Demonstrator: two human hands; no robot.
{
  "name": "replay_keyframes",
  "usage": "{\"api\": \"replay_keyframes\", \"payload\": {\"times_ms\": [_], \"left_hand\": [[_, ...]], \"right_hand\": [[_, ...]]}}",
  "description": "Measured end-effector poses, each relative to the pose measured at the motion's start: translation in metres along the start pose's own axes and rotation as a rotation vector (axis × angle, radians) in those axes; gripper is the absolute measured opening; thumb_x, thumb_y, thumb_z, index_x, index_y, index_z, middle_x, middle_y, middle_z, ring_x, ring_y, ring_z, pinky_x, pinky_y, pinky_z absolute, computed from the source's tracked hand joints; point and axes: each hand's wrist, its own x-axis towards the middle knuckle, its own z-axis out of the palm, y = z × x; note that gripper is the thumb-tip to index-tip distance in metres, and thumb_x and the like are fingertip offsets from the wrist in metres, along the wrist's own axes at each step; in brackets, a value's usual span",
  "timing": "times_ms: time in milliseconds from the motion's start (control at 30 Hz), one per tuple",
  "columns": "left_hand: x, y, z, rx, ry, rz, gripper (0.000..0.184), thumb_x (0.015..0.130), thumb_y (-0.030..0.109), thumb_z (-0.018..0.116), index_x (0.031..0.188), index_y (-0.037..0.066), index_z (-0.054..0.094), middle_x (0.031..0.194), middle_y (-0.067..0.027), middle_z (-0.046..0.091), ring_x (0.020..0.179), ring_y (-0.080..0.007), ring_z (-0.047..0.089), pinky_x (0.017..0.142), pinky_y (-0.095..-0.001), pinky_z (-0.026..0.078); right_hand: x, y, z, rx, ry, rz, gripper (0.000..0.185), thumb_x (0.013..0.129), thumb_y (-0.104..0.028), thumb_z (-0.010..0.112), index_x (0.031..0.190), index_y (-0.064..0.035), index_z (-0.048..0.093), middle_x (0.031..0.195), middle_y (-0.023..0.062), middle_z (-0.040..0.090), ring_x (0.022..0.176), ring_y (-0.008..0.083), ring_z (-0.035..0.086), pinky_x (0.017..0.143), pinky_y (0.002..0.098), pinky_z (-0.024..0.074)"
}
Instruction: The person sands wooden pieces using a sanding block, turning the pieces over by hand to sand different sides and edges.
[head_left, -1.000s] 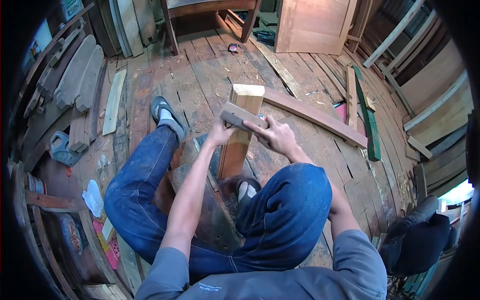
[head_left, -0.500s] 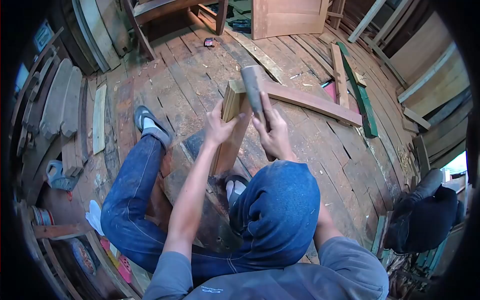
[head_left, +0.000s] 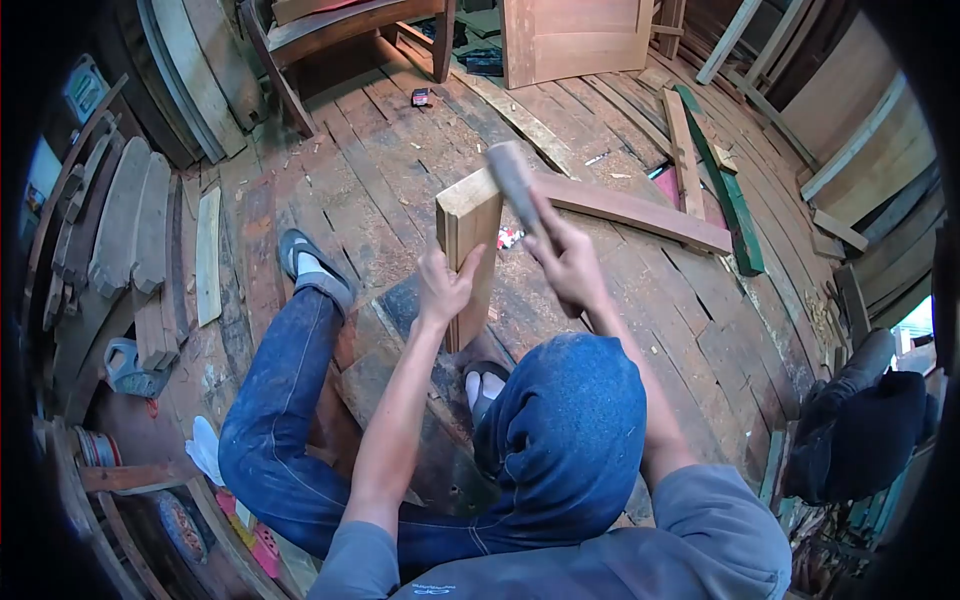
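A thick wooden board [head_left: 474, 240] stands upright on the floor between my legs, its pale cut end facing up. Wrapped round its left edge, partway up, is my left hand [head_left: 443, 285]. My right hand [head_left: 575, 265] is closed round the handle of a wooden mallet [head_left: 513, 182]. The mallet's head is beside the top right corner of the board; whether they touch is unclear.
Beyond the board a long beam [head_left: 630, 213] lies on the plank floor, near a green timber [head_left: 735, 210]. Curved wooden pieces [head_left: 120, 215] lean at the left by a jug [head_left: 130, 370]. At the right edge is a dark object [head_left: 860, 440].
Since the half-second-old frame, the board has turned, showing its top end more. The mallet head has tilted left against its handle and sits slightly lower. Earlier, both hands were near the mallet.
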Motion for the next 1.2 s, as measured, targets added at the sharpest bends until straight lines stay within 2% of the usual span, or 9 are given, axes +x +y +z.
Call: {"api": "replay_keyframes", "payload": {"times_ms": [167, 300, 400, 600, 700, 833, 867, 967, 1200], "left_hand": [[-0.005, 0.017, 0.005, 0.047, -0.002, 0.032, 0.039, 0.094, 0.021, 0.070, 0.116, -0.006, 0.053, 0.089, -0.0251, 0.073, 0.081, -0.0412, 0.075, 0.065, -0.0472, 0.060], [-0.002, 0.021, 0.008, 0.041, 0.024, 0.027, 0.038, 0.095, 0.023, 0.069, 0.115, -0.005, 0.052, 0.085, -0.0263, 0.071, 0.079, -0.0441, 0.073, 0.064, -0.0496, 0.058], [-0.004, 0.016, 0.013, 0.059, 0.059, 0.038, 0.043, 0.095, 0.026, 0.070, 0.117, -0.005, 0.051, 0.086, -0.0287, 0.069, 0.082, -0.0477, 0.071, 0.064, -0.0507, 0.055], [-0.007, 0.005, 0.012, 0.167, 0.092, 0.037, 0.055, 0.093, 0.026, 0.072, 0.128, -0.008, 0.047, 0.087, -0.0294, 0.069, 0.082, -0.0499, 0.069, 0.065, -0.0524, 0.054], [-0.006, 0.006, 0.009, 0.101, 0.086, 0.032, 0.053, 0.093, 0.025, 0.074, 0.125, -0.009, 0.048, 0.087, -0.0298, 0.069, 0.083, -0.0505, 0.069, 0.065, -0.0512, 0.054], [-0.006, 0.015, 0.004, 0.083, 0.091, -0.005, 0.044, 0.093, 0.021, 0.072, 0.117, -0.009, 0.051, 0.086, -0.0287, 0.070, 0.082, -0.0491, 0.070, 0.064, -0.0504, 0.055], [-0.006, 0.016, 0.007, 0.110, 0.109, -0.032, 0.043, 0.093, 0.020, 0.072, 0.117, -0.009, 0.051, 0.086, -0.0285, 0.070, 0.082, -0.0484, 0.071, 0.065, -0.0502, 0.055], [-0.003, 0.014, 0.006, 0.154, 0.145, 0.057, 0.045, 0.093, 0.021, 0.073, 0.118, -0.010, 0.050, 0.086, -0.0321, 0.069, 0.084, -0.0470, 0.072, 0.065, -0.0512, 0.056], [-0.004, 0.004, 0.005, 0.120, 0.104, -0.017, 0.044, 0.092, 0.017, 0.073, 0.121, -0.006, 0.049, 0.093, -0.0294, 0.070, 0.087, -0.0489, 0.070, 0.068, -0.0503, 0.056]], "right_hand": [[-0.016, -0.039, 0.007, -0.123, -0.126, -0.255, 0.070, 0.091, -0.015, 0.071, 0.155, -0.0176, 0.043, 0.102, 0.0265, 0.072, 0.087, 0.0327, 0.073, 0.083, 0.0381, 0.0564], [0.005, -0.009, -0.011, -0.024, -0.054, -0.037, 0.069, 0.091, -0.012, 0.072, 0.154, -0.0158, 0.044, 0.109, 0.0263, 0.072, 0.099, 0.0313, 0.073, 0.090, 0.0395, 0.0548], [-0.017, -0.021, 0.010, 0.009, -0.111, -0.147, 0.068, 0.093, -0.004, 0.066, 0.156, -0.0126, 0.042, 0.125, 0.0117, 0.069, 0.108, 0.0113, 0.058, 0.093, 0.0291, 0.0493], [-0.005, -0.009, -0.009, 0.004, -0.105, 0.048, 0.067, 0.092, -0.007, 0.069, 0.154, -0.0123, 0.045, 0.114, 0.0209, 0.070, 0.102, 0.0174, 0.064, 0.088, 0.0323, 0.0515], [-0.019, -0.032, 0.015, -0.032, -0.106, -0.232, 0.067, 0.091, -0.012, 0.070, 0.154, -0.0143, 0.045, 0.119, 0.0275, 0.069, 0.111, 0.0261, 0.071, 0.091, 0.0349, 0.0538], [0.004, -0.010, -0.003, -0.009, -0.092, -0.008, 0.068, 0.093, -0.013, 0.068, 0.156, -0.0190, 0.042, 0.092, 0.0220, 0.073, 0.074, 0.0177, 0.067, 0.072, 0.0345, 0.0549], [0.008, -0.008, -0.005, 0.020, -0.089, 0.129, 0.068, 0.093, -0.013, 0.068, 0.156, -0.0189, 0.042, 0.092, 0.0225, 0.073, 0.075, 0.0146, 0.066, 0.072, 0.0343, 0.0548], [-0.008, -0.018, 0.022, 0.028, -0.071, -0.372, 0.066, 0.094, -0.015, 0.068, 0.155, -0.0180, 0.043, 0.115, 0.0261, 0.070, 0.098, 0.0235, 0.072, 0.085, 0.0359, 0.0545], [0.001, 0.007, 0.014, 0.080, -0.087, -0.002, 0.065, 0.093, -0.013, 0.071, 0.153, -0.0123, 0.047, 0.122, 0.0242, 0.069, 0.109, 0.0160, 0.066, 0.094, 0.0357, 0.0526]]}}
